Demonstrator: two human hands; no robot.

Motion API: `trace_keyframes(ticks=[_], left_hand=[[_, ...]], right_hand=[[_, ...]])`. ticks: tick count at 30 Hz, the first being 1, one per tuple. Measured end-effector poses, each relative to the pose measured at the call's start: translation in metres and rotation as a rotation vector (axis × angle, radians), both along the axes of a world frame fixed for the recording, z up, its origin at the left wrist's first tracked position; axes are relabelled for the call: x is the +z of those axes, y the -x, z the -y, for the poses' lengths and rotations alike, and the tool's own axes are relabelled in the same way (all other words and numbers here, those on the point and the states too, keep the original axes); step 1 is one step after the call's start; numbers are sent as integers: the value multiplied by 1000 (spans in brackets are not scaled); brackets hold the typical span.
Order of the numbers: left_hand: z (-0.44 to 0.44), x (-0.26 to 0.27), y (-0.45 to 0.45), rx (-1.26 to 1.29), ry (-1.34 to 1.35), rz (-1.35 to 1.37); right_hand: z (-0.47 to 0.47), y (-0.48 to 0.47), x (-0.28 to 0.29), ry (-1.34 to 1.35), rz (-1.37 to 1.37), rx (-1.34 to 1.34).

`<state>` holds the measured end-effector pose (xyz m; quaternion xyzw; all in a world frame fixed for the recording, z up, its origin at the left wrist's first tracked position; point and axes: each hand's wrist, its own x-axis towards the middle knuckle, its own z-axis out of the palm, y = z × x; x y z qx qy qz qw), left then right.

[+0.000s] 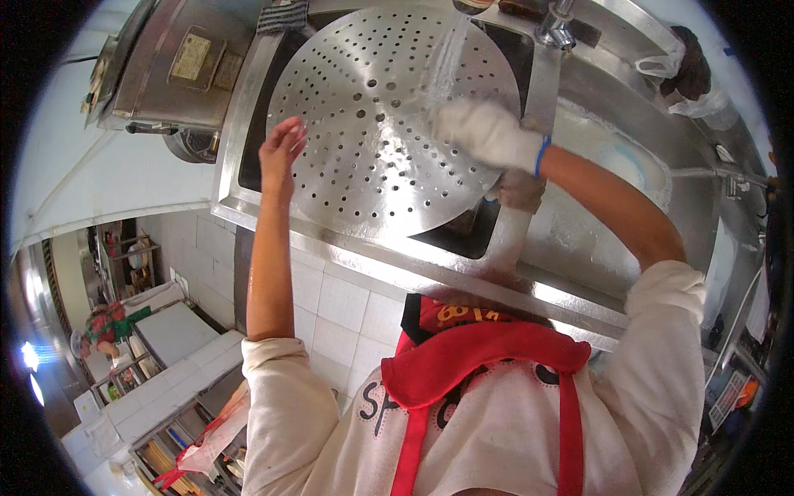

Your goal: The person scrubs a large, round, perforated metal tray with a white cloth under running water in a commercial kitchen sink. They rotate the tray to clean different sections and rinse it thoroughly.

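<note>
A large round perforated metal disc (347, 149) lies over the left sink basin, with wet highlights on its surface. Running water (448, 65) falls onto its upper right part. My right hand (490, 136), in a white glove with a blue cuff edge, is over the right side of the disc and blurred by motion. Its palm side is hidden, so whether it holds anything does not show. At the disc's left rim is my bare left hand (282, 155), fingers loosely bent and apart with nothing visible in them.
To the right, a second basin (595, 167) contains cloudy, sudsy water. A metal tap (556, 31) stands behind the basins. A striped cloth (282, 17) lies at the back left, beside a metal cabinet (180, 62). Another person (105, 328) is in the far left background.
</note>
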<state>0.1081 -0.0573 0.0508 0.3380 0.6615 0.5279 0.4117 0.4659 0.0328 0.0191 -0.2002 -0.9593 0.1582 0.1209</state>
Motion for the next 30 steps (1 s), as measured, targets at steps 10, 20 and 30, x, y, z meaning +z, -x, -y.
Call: trace_keyframes(ticks=[10, 20, 30], left_hand=[[34, -49, 87, 231, 161, -267], [29, -76, 83, 173, 188, -105], [26, -70, 81, 223, 313, -48]], right_hand=[[-29, -5, 5, -293, 379, -161], [83, 45, 12, -206, 218, 68], [-121, -1, -35, -445, 51, -694]])
